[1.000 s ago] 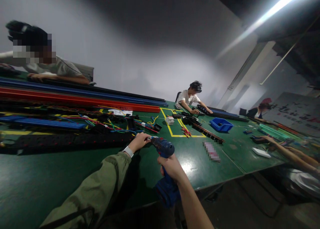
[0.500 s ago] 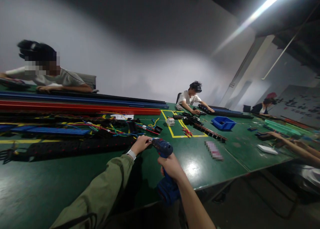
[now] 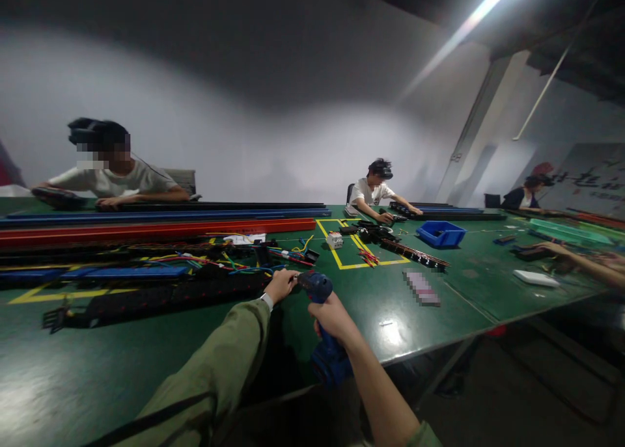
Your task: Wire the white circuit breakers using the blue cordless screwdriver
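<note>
A blue cordless drill (image 3: 319,287) is gripped in my right hand (image 3: 334,317), its battery base low by the table's front edge and its nose pointing left. My left hand (image 3: 282,284) is closed right at the drill's tip, at the right end of a long black strip with small red spots (image 3: 180,294). What the left fingers pinch is too small to make out. Just beyond the left hand lie coloured wires (image 3: 229,261), and a blue strip (image 3: 131,272) lies behind the black one.
Red rails (image 3: 219,227) and blue rails (image 3: 244,214) run along the back of the green table (image 3: 371,310). To the right are a white breaker-like block (image 3: 334,240), a blue bin (image 3: 440,233) and a white flat box (image 3: 536,278). Co-workers sit across and at the right.
My view has tilted and turned slightly, so the table looks more level. Both hands keep nearly the same position, with the drill still at the left fingers.
</note>
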Action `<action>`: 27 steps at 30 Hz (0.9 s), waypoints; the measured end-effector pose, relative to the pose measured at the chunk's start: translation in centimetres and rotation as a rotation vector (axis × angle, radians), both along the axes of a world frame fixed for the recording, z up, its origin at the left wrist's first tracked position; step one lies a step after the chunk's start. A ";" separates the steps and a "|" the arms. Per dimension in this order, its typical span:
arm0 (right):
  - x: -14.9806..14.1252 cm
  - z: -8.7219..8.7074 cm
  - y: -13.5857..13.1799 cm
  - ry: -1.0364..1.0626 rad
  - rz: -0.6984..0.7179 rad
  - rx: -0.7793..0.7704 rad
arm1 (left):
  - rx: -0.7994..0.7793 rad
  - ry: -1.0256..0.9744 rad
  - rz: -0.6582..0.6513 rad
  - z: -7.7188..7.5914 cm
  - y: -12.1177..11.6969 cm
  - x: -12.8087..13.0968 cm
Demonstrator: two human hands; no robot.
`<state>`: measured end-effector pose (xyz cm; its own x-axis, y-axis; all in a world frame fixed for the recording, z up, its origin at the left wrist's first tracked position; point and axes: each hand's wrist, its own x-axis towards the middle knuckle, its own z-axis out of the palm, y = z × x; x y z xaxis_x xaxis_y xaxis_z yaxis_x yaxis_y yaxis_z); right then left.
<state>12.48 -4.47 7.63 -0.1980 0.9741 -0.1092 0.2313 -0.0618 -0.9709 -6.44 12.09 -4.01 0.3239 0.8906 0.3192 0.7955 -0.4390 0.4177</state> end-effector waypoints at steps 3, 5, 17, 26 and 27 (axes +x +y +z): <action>0.0 0.1 0.0 0.005 0.014 0.007 | 0.000 0.017 0.003 0.3 -0.1 0.2; 0.0 0.3 0.0 0.002 0.024 0.010 | 0.005 0.026 0.003 0.3 -0.1 0.2; -0.1 0.2 0.0 0.003 0.029 0.020 | 0.013 0.005 -0.004 -0.3 0.3 -0.1; -0.3 0.3 0.1 -0.056 0.002 -0.037 | 0.017 -0.012 -0.009 -0.2 0.1 -0.2; -0.3 0.2 0.1 -0.060 0.000 -0.040 | 0.019 -0.011 -0.013 -0.1 0.1 -0.2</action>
<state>12.20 -4.32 7.83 -0.1902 0.9687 -0.1593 0.2887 -0.0999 -0.9522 -6.65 12.19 -4.14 0.3320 0.8798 0.3402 0.7847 -0.4577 0.4180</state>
